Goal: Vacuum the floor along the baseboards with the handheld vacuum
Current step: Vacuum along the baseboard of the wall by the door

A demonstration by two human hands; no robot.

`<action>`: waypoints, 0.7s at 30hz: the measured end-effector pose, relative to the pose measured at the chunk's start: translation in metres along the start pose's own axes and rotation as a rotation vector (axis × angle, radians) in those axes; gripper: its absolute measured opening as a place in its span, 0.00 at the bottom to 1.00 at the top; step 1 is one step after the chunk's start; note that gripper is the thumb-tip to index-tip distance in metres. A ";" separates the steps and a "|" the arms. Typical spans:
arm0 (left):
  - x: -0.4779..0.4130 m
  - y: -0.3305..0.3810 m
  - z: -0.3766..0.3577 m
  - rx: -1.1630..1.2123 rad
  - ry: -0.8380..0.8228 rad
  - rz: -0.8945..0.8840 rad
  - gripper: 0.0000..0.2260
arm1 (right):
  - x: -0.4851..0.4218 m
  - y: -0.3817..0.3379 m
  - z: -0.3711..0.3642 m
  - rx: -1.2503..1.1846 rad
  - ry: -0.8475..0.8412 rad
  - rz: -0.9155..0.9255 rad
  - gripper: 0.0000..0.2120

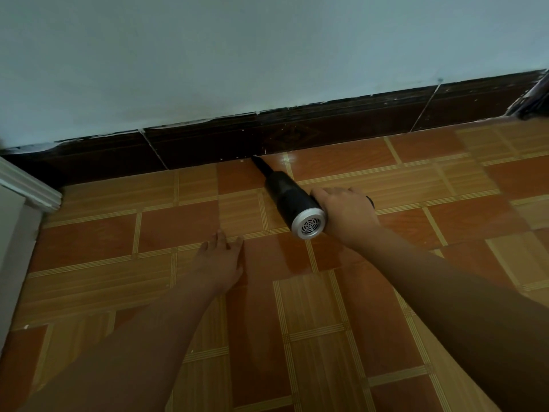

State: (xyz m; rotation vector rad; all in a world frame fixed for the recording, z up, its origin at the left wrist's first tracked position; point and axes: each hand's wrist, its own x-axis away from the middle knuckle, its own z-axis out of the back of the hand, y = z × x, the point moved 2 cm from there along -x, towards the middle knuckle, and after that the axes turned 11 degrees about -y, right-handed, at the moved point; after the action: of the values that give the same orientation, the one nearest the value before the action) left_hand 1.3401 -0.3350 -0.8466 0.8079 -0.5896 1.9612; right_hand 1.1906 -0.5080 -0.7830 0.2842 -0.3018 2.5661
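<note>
My right hand (347, 215) grips the handle of a black handheld vacuum (285, 197) with a silver vented rear cap. Its narrow black nozzle points up and left, and the tip touches the floor where the orange tiles meet the dark brown baseboard (297, 135). My left hand (219, 263) rests flat on the tiled floor (386, 307), fingers straight, below and left of the vacuum. A few white specks lie along the foot of the baseboard just left of the nozzle tip.
A pale wall rises above the baseboard. A white door frame or trim (26, 185) stands at the left edge. At the far right corner a dark bundled object (531, 96) leans near the baseboard.
</note>
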 end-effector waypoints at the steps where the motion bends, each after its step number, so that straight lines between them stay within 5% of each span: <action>1: 0.000 0.000 0.000 -0.003 -0.003 0.003 0.29 | 0.002 0.004 0.000 -0.004 0.000 -0.007 0.13; 21: -0.005 0.001 -0.002 -0.004 0.013 0.022 0.29 | 0.013 0.023 -0.002 -0.034 0.058 -0.030 0.12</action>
State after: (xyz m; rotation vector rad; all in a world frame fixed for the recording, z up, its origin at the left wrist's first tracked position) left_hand 1.3405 -0.3372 -0.8522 0.7884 -0.5970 1.9832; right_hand 1.1667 -0.5201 -0.7853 0.2001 -0.3174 2.5321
